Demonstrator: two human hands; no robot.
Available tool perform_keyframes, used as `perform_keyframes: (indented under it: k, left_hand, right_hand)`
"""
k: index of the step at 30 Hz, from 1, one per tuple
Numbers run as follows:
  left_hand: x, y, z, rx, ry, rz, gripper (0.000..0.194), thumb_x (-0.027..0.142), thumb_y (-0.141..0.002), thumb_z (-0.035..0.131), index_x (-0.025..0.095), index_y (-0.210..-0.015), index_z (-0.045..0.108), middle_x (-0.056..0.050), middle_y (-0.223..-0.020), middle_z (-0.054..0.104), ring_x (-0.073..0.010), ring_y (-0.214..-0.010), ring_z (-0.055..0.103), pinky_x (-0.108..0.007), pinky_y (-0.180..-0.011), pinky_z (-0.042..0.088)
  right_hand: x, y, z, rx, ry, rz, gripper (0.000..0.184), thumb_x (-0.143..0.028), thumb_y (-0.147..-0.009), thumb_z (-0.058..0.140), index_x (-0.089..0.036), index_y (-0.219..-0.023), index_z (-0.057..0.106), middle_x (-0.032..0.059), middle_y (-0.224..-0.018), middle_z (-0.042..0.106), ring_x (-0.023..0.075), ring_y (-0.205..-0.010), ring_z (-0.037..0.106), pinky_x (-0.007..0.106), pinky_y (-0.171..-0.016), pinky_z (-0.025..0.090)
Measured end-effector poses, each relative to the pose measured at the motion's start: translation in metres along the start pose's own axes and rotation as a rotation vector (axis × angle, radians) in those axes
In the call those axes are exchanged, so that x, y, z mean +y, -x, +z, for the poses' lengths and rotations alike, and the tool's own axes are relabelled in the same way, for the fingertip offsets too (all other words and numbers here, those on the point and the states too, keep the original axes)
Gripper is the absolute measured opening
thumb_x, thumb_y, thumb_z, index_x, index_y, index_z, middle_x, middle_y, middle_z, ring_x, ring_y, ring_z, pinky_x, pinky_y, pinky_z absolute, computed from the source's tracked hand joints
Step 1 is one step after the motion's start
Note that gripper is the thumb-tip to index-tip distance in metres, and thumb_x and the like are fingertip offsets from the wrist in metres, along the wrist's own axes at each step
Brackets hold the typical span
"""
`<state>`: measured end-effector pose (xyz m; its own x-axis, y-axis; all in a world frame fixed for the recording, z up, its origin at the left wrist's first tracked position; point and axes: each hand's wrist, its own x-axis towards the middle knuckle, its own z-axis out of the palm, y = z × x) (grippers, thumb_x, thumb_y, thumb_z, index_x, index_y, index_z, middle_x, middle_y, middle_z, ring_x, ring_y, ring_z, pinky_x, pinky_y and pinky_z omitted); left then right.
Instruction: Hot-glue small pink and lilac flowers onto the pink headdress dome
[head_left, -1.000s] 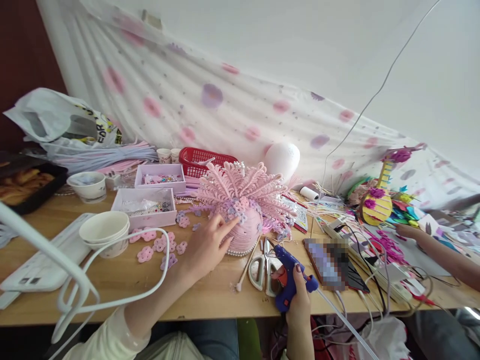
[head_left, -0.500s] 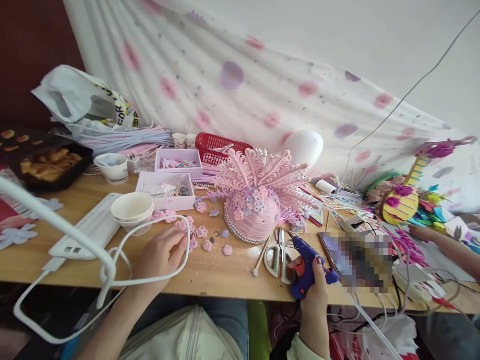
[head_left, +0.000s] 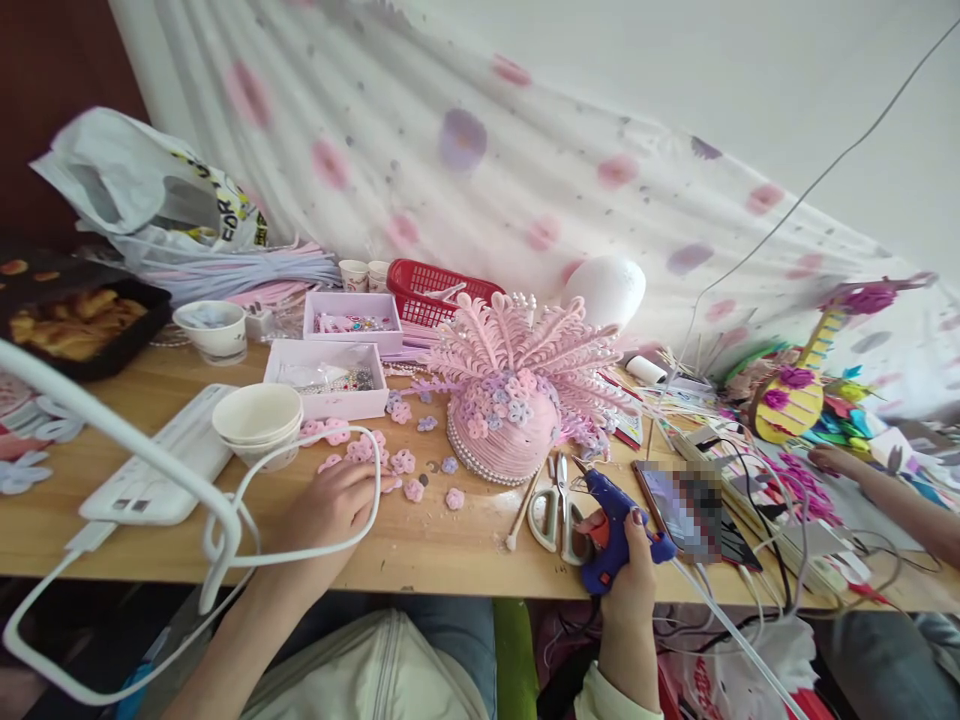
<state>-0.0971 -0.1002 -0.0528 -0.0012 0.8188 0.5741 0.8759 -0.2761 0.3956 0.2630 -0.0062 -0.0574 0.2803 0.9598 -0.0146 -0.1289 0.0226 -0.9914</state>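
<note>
My right hand point(head_left: 628, 580) is closed around a blue hot glue gun point(head_left: 616, 525) with an orange trigger. Its nozzle points up and left, over the scissors point(head_left: 559, 505). A white glue stick point(head_left: 720, 615) sticks out of its back. On the left, my left hand point(head_left: 337, 510) has its fingers bent together among loose fuzzy flowers point(head_left: 403, 461), and a small pink flower point(head_left: 390, 483) shows at the fingertips. Beyond both hands stands a pink dome-shaped headdress point(head_left: 501, 440) with feather-like plumes, a pearl rim and pink and lilac flowers.
Paper cups point(head_left: 259, 418), a white power strip point(head_left: 161, 460) and two lilac boxes point(head_left: 326, 380) of beads stand at left. A thick white cable point(head_left: 135, 425) loops in front of my left arm. A phone point(head_left: 690, 515) lies at right, near another person's hand point(head_left: 829, 460).
My left hand has moved slightly within the flowers, and a pink one now shows at its fingertips. My right hand keeps the glue gun in nearly the same place. The view has shifted a little.
</note>
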Motion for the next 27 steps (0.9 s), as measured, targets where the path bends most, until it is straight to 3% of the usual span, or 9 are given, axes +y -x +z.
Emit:
perform_keyframes:
  k: [7, 10, 16, 20, 22, 24, 27]
  left_hand:
    - [0.025, -0.015, -0.009, 0.216, 0.080, 0.003, 0.016, 0.018, -0.093, 0.052, 0.021, -0.089, 0.067, -0.006, -0.095, 0.078, -0.0208, -0.093, 0.074, -0.035, -0.087, 0.058]
    - [0.039, -0.021, -0.002, 0.202, 0.183, 0.015, 0.013, 0.015, -0.091, 0.053, 0.023, -0.085, 0.062, -0.005, -0.102, 0.078, -0.0192, -0.098, 0.074, -0.033, -0.088, 0.058]
    - [0.054, -0.020, 0.013, 0.101, 0.381, -0.151, 0.015, 0.012, -0.082, 0.052, 0.024, -0.074, 0.047, -0.006, -0.115, 0.075, -0.0212, -0.100, 0.072, -0.038, -0.089, 0.057]
    - [0.055, -0.024, 0.010, 0.081, 0.431, -0.149, 0.017, 0.014, -0.083, 0.055, 0.023, -0.068, 0.056, -0.005, -0.102, 0.075, -0.0215, -0.099, 0.071, -0.040, -0.093, 0.056]
    - [0.054, -0.028, 0.009, 0.075, 0.479, -0.190, 0.016, 0.018, -0.084, 0.059, 0.023, -0.070, 0.066, -0.005, -0.095, 0.074, -0.0209, -0.094, 0.072, -0.037, -0.086, 0.059]
    - [0.054, -0.032, 0.008, 0.076, 0.571, -0.288, 0.014, 0.022, -0.082, 0.062, 0.023, -0.074, 0.073, -0.005, -0.090, 0.073, -0.0206, -0.089, 0.073, -0.032, -0.076, 0.061]
    - [0.051, -0.034, 0.009, 0.039, 0.753, -0.468, 0.012, 0.028, -0.079, 0.066, 0.021, -0.080, 0.076, -0.006, -0.091, 0.076, -0.0212, -0.086, 0.074, -0.033, -0.076, 0.063]
  right_hand:
    - [-0.008, 0.012, 0.011, -0.006, -0.026, -0.013, 0.048, -0.067, -0.081, 0.063, -0.020, -0.075, 0.067, 0.0043, -0.064, 0.067, 0.0216, -0.057, 0.063, 0.034, -0.055, 0.048]
    - [-0.008, 0.010, 0.010, -0.007, -0.017, -0.007, 0.051, -0.071, -0.072, 0.069, -0.019, -0.072, 0.068, 0.0057, -0.060, 0.065, 0.0276, -0.067, 0.067, 0.037, -0.058, 0.051]
    - [-0.003, 0.003, 0.003, -0.003, 0.019, -0.008, 0.054, -0.073, -0.069, 0.069, -0.019, -0.070, 0.067, 0.0079, -0.059, 0.066, 0.0304, -0.070, 0.069, 0.039, -0.058, 0.053]
    - [-0.003, 0.005, 0.004, 0.003, -0.015, 0.012, 0.053, -0.072, -0.068, 0.071, -0.019, -0.072, 0.068, 0.0070, -0.060, 0.067, 0.0297, -0.067, 0.069, 0.040, -0.060, 0.054]
    - [-0.003, 0.006, 0.005, 0.015, -0.010, 0.003, 0.053, -0.072, -0.067, 0.072, -0.019, -0.073, 0.069, 0.0067, -0.060, 0.067, 0.0296, -0.068, 0.069, 0.040, -0.060, 0.054]
    - [-0.004, 0.006, 0.006, 0.020, -0.006, -0.003, 0.054, -0.072, -0.066, 0.073, -0.019, -0.072, 0.069, 0.0066, -0.059, 0.067, 0.0294, -0.068, 0.069, 0.039, -0.059, 0.053]
    - [-0.004, 0.006, 0.006, 0.018, 0.005, -0.013, 0.055, -0.073, -0.067, 0.071, -0.018, -0.072, 0.069, 0.0063, -0.058, 0.066, 0.0278, -0.065, 0.068, 0.037, -0.057, 0.051]
